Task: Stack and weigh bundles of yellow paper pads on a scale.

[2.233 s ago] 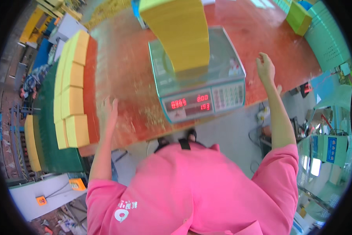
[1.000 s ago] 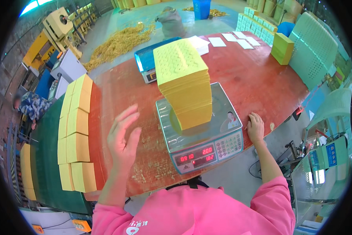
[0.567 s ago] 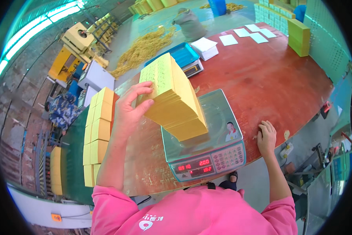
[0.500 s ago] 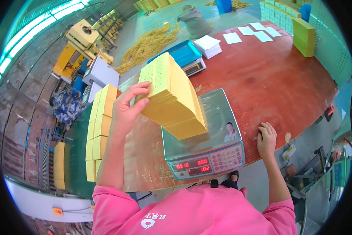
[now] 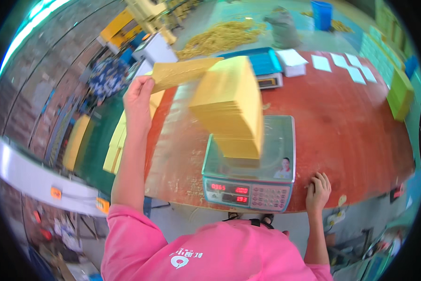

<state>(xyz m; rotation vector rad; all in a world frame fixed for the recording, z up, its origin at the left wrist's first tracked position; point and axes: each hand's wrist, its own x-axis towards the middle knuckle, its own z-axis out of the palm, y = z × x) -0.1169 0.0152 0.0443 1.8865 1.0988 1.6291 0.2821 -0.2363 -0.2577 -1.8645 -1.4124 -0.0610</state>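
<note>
My left hand (image 5: 139,92) is closed on the outer edge of a thin yellow paper sheaf (image 5: 180,74). The sheaf's other end meets or overlaps the top of a tall yellow paper stack (image 5: 227,100); blur hides whether they touch. That stack stands on the glassy platform of a digital scale (image 5: 278,136) with red lit figures on its front panel. To the right of the scale, my right hand (image 5: 318,188) rests on the table near its front edge, fingers loosely spread with nothing in them.
On the red-brown table (image 5: 341,126) are a blue-tray scale (image 5: 262,61), a white paper pile (image 5: 292,61), several loose white sheets (image 5: 321,62) and a yellow-green block (image 5: 399,96). Yellow stacks (image 5: 119,143) line a green surface (image 5: 89,161) at left. Shredded yellow paper (image 5: 224,40) lies beyond.
My left hand has gone from the tall stack's side to holding a thin sheaf out to its left, and the stack's printed top is gone from view. The scale's figures differ. The view has shifted.
</note>
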